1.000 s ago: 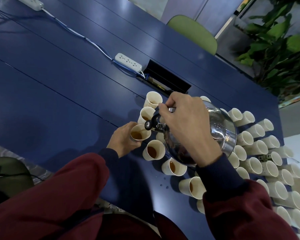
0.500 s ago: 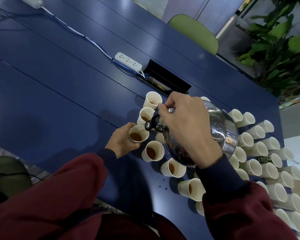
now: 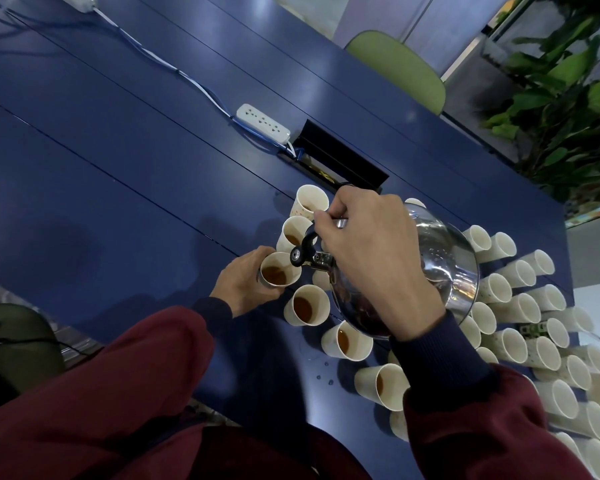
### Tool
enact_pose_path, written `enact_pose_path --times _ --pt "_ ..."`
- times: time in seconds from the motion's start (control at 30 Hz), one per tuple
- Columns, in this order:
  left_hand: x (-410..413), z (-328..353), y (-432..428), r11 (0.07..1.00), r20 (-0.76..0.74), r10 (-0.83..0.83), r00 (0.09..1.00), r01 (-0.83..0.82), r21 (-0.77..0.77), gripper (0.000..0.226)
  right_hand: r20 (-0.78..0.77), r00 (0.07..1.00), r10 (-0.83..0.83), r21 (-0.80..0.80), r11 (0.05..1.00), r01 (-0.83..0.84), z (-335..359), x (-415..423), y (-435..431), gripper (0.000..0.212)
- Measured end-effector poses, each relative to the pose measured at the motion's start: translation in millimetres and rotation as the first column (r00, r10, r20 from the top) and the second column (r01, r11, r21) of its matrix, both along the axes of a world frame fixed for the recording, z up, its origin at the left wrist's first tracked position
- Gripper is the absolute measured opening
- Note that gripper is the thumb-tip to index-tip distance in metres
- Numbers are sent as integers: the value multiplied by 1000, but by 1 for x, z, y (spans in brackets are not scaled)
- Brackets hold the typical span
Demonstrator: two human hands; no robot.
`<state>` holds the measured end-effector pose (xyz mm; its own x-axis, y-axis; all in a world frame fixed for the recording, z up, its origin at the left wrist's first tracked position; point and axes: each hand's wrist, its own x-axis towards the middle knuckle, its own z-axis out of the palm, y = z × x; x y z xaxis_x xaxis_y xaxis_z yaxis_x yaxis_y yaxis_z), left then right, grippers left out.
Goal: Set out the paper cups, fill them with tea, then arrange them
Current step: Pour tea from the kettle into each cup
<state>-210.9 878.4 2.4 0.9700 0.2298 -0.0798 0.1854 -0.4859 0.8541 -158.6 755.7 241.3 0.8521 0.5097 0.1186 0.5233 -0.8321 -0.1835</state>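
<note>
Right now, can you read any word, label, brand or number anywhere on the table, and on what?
No text is readable.
On the paper cups: faint specks only, no letters.
On the power strip: sockets, no legible marking.
On the kettle: reflections only.
On the small green thing among the cups: too blurred to tell.

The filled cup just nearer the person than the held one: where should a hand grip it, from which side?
Probably best to grip the cup round its side wall below the rim, coming from the side nearest the person, over bare table. It stands upright with tea inside, and the kettle hangs close on its right.
</note>
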Motion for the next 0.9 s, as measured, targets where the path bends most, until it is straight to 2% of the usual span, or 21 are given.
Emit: enact_pose_path --times 0.63,0.9 --pt "-2 -4 1 1000 -12 25 1000 -25 16 56 -29 999 39 -51 998 -41 -11 8 8 23" --pt "-9 -1 -2 997 -41 72 997 -74 -28 67 14 989 150 -136 980 -146 -16 9 14 25"
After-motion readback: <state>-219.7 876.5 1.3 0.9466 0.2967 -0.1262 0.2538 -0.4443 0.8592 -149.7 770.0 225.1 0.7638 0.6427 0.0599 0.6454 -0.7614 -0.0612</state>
